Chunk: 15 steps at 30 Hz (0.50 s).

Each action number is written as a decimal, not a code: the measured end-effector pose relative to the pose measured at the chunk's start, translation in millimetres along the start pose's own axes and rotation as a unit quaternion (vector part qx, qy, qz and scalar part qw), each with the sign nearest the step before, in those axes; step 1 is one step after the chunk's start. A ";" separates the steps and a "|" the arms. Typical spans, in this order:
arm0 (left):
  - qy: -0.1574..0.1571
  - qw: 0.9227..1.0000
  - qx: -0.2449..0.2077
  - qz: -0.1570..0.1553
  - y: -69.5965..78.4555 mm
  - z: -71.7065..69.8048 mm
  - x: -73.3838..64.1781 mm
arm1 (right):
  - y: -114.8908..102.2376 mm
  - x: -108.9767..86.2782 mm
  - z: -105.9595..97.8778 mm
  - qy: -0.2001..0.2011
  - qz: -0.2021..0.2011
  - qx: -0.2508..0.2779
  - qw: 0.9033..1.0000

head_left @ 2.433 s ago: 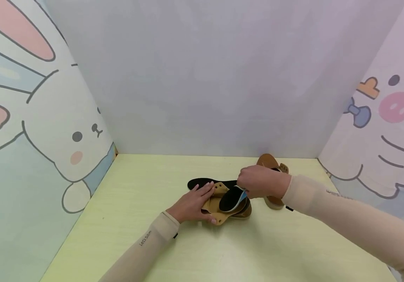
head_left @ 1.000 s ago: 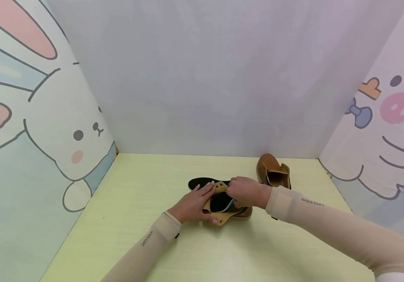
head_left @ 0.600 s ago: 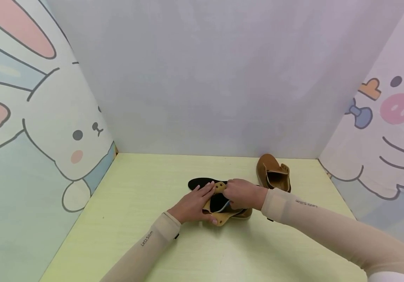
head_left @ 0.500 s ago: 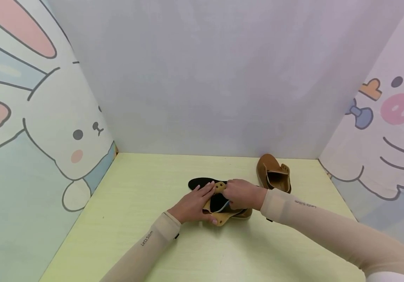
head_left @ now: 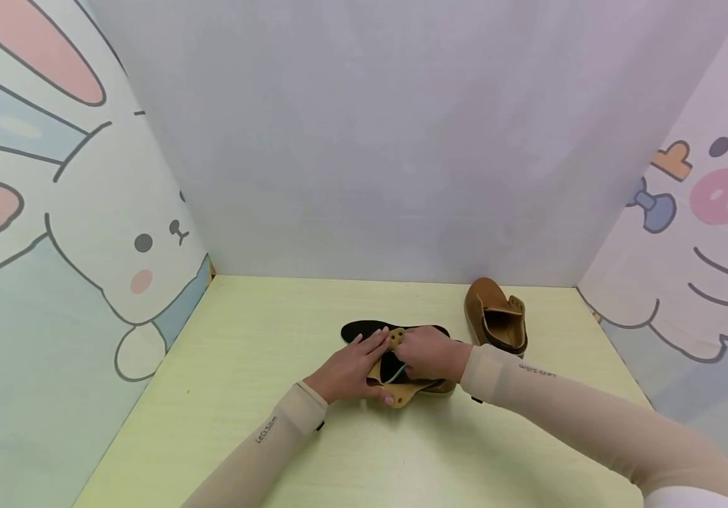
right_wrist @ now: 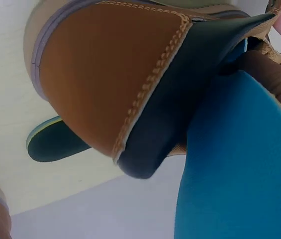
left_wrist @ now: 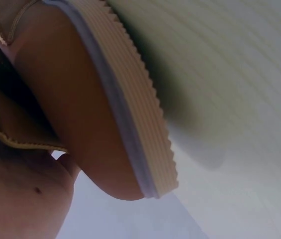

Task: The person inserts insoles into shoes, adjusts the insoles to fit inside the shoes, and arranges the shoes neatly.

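"What do we see closest to us?"

"Beige sleeves, then the left hand, its fingers spread and fairly straight over the eyelet flaps of a brown shoe, the thumb at the near flap."

"And the right hand?"

"We see its fingers curled, pinching an insole, black on top and blue beneath. It sits partly inside the shoe's opening; how deep the front end reaches, we can't tell."

"Where's that shoe?"

"Upright on the pale yellow table, heel to our right."

"Beyond it?"

"We have a second insole just behind, then another brown shoe farther back at right, near the grey backdrop."
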<state>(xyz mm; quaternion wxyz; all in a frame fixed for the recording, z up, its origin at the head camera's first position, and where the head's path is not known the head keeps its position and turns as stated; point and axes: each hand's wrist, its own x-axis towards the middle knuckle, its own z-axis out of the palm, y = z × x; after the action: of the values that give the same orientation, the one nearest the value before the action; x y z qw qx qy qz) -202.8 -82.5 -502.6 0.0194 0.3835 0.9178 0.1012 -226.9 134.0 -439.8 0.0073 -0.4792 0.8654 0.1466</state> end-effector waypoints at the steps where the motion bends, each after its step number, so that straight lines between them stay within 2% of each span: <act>1: 0.001 1.000 -0.001 0.000 -0.2 0.4 0.2 | -0.3 0.6 1.0 0.002 0.000 0.002 1.000; 15: 0.000 1.000 0.000 -0.002 0.5 -1.2 0.0 | -8.2 6.6 9.8 0.007 0.015 0.015 1.000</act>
<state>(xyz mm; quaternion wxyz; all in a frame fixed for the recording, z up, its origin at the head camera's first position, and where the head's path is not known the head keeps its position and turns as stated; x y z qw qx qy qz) -202.5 -82.3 -501.4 0.0200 0.3815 0.9186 0.1012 -224.9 127.0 -452.2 0.0060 -0.4667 0.8747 0.1302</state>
